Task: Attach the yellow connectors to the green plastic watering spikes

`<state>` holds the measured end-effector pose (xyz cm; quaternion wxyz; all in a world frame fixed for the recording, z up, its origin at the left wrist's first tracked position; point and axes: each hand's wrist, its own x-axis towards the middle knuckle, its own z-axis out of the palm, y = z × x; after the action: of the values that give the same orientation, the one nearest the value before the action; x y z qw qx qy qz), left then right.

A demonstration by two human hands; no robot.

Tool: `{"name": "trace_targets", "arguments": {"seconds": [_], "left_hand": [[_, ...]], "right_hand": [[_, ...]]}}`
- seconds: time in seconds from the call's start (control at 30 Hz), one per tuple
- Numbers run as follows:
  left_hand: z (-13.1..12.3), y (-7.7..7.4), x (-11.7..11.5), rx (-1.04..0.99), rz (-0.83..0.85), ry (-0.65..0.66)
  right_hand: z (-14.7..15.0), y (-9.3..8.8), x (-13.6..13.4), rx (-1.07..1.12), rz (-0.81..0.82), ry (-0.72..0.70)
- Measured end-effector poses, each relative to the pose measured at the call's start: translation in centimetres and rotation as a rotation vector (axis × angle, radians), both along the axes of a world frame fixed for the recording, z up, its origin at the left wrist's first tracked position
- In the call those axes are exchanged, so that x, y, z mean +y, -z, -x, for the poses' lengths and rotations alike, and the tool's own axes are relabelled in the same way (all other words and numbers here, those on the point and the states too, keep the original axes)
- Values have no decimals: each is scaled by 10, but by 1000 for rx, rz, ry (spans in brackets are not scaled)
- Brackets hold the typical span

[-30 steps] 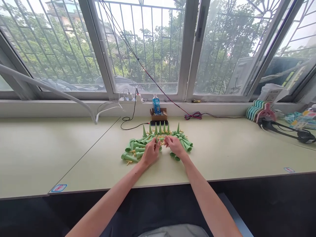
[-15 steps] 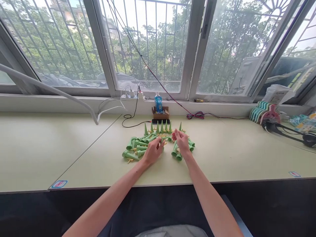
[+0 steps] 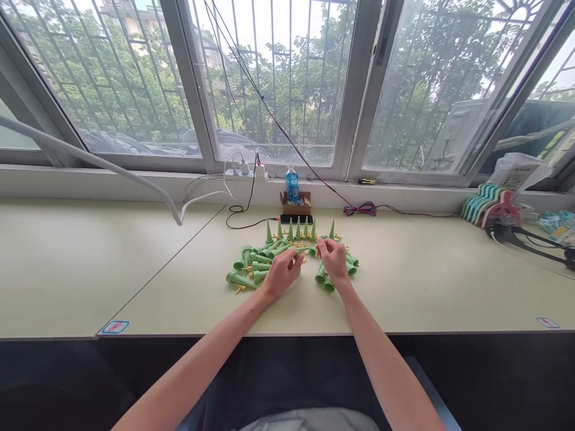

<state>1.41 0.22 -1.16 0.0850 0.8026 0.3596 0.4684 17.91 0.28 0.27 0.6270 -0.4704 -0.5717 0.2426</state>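
My left hand (image 3: 284,270) is closed over the middle of the table, its fingers around a green watering spike that they mostly hide. My right hand (image 3: 331,258) is close by on the right, thumb and fingertips pinched together; anything between them is too small to make out. Left of my left hand lies a loose heap of green cone-shaped plastic watering spikes (image 3: 241,279) with small yellow valve pieces (image 3: 241,288). Beneath and beside my right hand lie more green spikes (image 3: 329,285), wide open ends towards me. Behind both hands, several spikes (image 3: 298,230) stand upright in a row.
At the back are a black phone (image 3: 296,219) on a cable, a cardboard box (image 3: 297,208) and a blue bottle (image 3: 292,185). A coiled cable (image 3: 360,209) lies right of them. Clothes hangers (image 3: 487,205) and a black headset (image 3: 516,234) are far right. A white curved arm (image 3: 148,184) reaches in from the left.
The whole view has shifted slightly, so the scene sits a little further right and up. Both hands stay nearly in place, with slight finger movement.
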Motion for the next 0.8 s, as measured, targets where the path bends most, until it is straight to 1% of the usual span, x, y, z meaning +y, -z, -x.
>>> {"name": "trace_targets", "arguments": {"seconds": [0.1,0.2,0.27,0.3,0.4,0.5,0.57,0.67,0.8], "left_hand": [[3,-3,-1,-14,-33,-22],[11,-12,0,-69,-39,-79],[18,-23,3,-89,-22,-151],[22,-30,6,-90,-12,-212],[36,-52,20,-48,82,-352],[50,-66,37,1,145,-487],[59,-68,48,25,177,-555],[69,-63,62,70,209,-637],[73,-55,77,100,248,-659]], "right_hand": [[-1,0,0,-4,8,11],[-1,1,0,-12,16,27],[-2,1,0,-13,24,34],[-2,1,0,-12,27,35],[-2,1,1,-17,30,44],[-3,1,1,-36,22,59],[-3,2,2,-44,16,60],[-4,3,3,-46,19,58],[-4,2,4,-48,33,60]]}}
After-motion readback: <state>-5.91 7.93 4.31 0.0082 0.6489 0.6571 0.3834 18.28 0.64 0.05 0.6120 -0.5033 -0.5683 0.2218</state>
